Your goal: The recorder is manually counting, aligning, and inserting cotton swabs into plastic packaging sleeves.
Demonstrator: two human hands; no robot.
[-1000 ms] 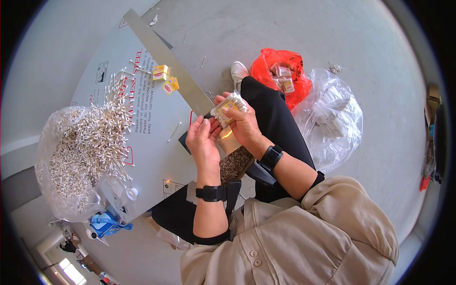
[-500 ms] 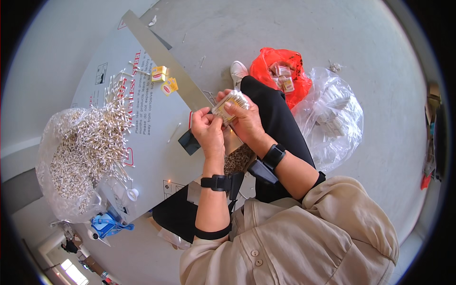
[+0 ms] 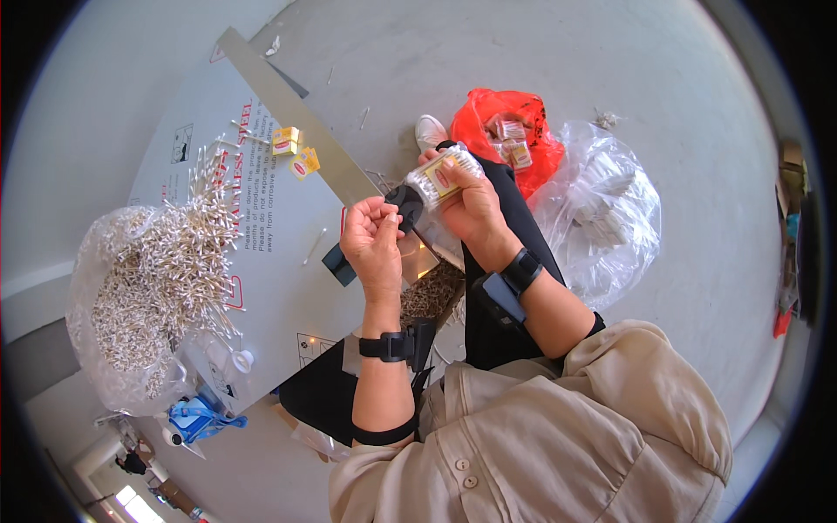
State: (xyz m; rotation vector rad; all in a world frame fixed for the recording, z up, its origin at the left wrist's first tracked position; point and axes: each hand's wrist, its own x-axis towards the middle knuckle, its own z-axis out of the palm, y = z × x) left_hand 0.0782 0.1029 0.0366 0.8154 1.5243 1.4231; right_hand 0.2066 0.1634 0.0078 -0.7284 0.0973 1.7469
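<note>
In the head view, a small clear pack point(image 3: 440, 177) of cotton swabs with a yellow and red label is gripped in the right hand point(image 3: 471, 209), whose fingers are curled round it; the pack is held in the air above the lap, just beyond a black-trousered knee. The left hand point(image 3: 373, 242) is raised just beside it, its fingers bent and pinched together near the pack's left end, where a dark round part is seen; whether anything is pinched between them cannot be told. Black bands are worn on both wrists.

To the left, a grey board point(image 3: 261, 227) with printed text is laid as a surface. A heap of loose swabs point(image 3: 166, 270) is spread over its left part and spills from a clear bag point(image 3: 96, 322). Two small yellow boxes point(image 3: 295, 150) are seen near the board's far edge. A single swab point(image 3: 315, 247) lies apart on the board near the left hand.

Beyond the right hand, on the floor, a red bag point(image 3: 506, 131) holding small packs is seen, with a clear bag point(image 3: 602, 209) of white things just beside it.
</note>
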